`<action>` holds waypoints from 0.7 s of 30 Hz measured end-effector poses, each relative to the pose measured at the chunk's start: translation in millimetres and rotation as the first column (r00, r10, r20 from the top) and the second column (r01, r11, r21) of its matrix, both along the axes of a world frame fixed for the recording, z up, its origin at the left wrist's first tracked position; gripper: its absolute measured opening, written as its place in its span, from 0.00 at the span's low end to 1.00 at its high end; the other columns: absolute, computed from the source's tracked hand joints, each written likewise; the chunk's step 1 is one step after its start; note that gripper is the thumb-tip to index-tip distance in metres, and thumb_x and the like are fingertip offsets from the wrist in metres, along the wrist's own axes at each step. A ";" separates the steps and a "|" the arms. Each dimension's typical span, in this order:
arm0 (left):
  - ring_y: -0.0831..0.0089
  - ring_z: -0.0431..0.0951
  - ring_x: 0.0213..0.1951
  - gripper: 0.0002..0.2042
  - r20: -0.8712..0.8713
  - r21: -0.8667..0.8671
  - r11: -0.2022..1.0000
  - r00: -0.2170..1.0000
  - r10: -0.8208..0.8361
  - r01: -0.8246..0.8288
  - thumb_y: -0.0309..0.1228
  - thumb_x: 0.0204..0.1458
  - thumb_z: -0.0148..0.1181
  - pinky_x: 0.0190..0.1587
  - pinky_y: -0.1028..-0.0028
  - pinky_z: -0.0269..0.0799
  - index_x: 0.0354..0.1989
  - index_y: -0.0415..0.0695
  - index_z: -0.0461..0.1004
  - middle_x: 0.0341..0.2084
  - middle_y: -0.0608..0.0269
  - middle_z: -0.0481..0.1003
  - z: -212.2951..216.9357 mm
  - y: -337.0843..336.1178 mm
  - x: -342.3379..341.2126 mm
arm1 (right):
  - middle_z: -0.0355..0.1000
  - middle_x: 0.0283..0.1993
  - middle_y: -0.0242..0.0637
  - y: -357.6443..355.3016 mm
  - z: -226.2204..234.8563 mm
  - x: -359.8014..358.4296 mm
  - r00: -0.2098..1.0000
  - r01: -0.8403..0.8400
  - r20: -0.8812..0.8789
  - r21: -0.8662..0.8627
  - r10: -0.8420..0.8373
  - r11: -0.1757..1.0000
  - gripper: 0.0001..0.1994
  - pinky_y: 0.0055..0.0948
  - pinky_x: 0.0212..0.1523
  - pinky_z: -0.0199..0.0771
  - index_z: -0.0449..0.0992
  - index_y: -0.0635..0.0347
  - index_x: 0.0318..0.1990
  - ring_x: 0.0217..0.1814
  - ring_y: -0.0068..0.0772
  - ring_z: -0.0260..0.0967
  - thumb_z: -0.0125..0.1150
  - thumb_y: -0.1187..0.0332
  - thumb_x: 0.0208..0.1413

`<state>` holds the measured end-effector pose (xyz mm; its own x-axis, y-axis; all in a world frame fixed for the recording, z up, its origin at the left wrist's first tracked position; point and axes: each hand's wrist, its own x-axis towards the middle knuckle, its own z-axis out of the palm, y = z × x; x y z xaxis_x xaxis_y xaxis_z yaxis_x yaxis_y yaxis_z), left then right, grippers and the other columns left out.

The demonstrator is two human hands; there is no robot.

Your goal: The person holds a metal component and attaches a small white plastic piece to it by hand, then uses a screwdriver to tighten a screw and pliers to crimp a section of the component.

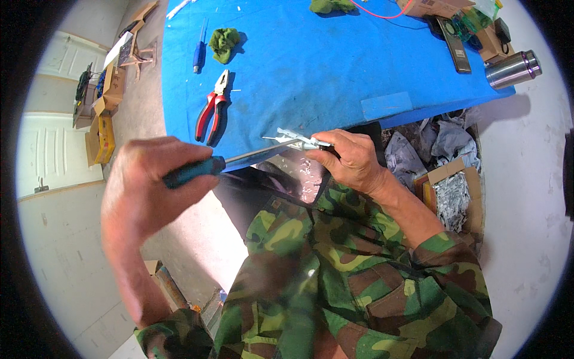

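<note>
Blue table (335,72) runs across the far half of the view, its near edge bowing just beyond both hands. Bare blue surface lies open in the middle of the table, between the tools on the left and the clutter at the far right corner. Pale floor is open to the left and to the far right.

Left hand (152,182) is wrapped tight around the teal handle of a screwdriver (230,160), shaft pointing right and slightly far. Its tip meets a small grey metal part (294,139), which sits right at the table's near edge. Right hand (353,158) pinches that part from the right, fingers closed on it. So both hands are clamped, well apart, joined only by the tool.

Just beyond the left hand, red-handled pliers (212,107) lie on the table. Farther off, a blue screwdriver (199,51) and a green rag (224,43) beside it. Far right: a steel flask (513,69) on its side at the table's corner, with cardboard boxes (439,7) and a dark remote-like device (454,48). Near right, under the table edge, a box of crumpled grey scrap (451,197). More boxes (101,128) sit stacked at the left wall.
</note>
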<state>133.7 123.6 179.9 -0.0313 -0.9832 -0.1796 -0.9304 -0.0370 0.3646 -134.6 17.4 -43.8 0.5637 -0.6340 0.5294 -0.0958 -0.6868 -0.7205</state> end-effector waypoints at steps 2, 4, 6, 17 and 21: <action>0.67 0.85 0.32 0.16 -0.006 -0.021 0.997 0.997 -0.071 0.071 0.24 0.42 0.76 0.37 0.70 0.81 0.43 0.38 0.86 0.33 0.54 0.85 0.5 -9.6 8.6 | 0.78 0.34 0.44 -1.6 -0.1 0.0 1.000 -0.007 -0.001 -0.040 0.007 0.999 0.16 0.37 0.28 0.75 0.80 0.63 0.44 0.28 0.44 0.77 0.79 0.69 0.51; 0.67 0.84 0.28 0.13 -0.054 -0.066 0.996 0.997 -0.063 0.059 0.26 0.42 0.76 0.34 0.68 0.79 0.38 0.39 0.87 0.29 0.54 0.84 -5.5 -20.0 10.0 | 0.78 0.34 0.44 -3.9 -1.6 -1.7 1.000 -0.003 -0.020 -0.052 0.002 0.999 0.16 0.38 0.28 0.75 0.80 0.63 0.44 0.29 0.46 0.77 0.78 0.68 0.51; 0.67 0.85 0.29 0.13 -0.078 -0.041 0.998 0.995 -0.056 0.053 0.26 0.43 0.76 0.35 0.69 0.79 0.38 0.39 0.87 0.29 0.54 0.84 -2.3 -28.3 12.9 | 0.78 0.34 0.44 -5.6 -2.7 -1.9 1.000 -0.005 -0.018 -0.063 0.003 0.998 0.16 0.37 0.29 0.75 0.80 0.63 0.44 0.29 0.45 0.77 0.78 0.67 0.52; 0.71 0.82 0.31 0.18 -0.120 -0.079 0.986 0.983 0.136 -0.146 0.24 0.45 0.77 0.36 0.73 0.78 0.47 0.39 0.85 0.31 0.59 0.83 -11.9 23.5 4.9 | 0.79 0.30 0.29 -7.6 -3.4 -9.6 0.956 0.199 0.060 0.588 -0.288 0.784 0.11 0.22 0.29 0.71 0.81 0.66 0.45 0.30 0.14 0.72 0.71 0.69 0.61; 0.79 0.79 0.30 0.15 -0.419 -0.186 0.870 0.838 0.350 -0.457 0.26 0.53 0.75 0.32 0.78 0.74 0.48 0.35 0.83 0.28 0.63 0.82 -50.4 63.4 36.7 | 0.78 0.34 0.31 -6.2 -3.3 -33.1 0.933 0.205 0.089 0.665 -0.348 0.718 0.09 0.21 0.31 0.73 0.80 0.65 0.47 0.32 0.16 0.72 0.66 0.71 0.63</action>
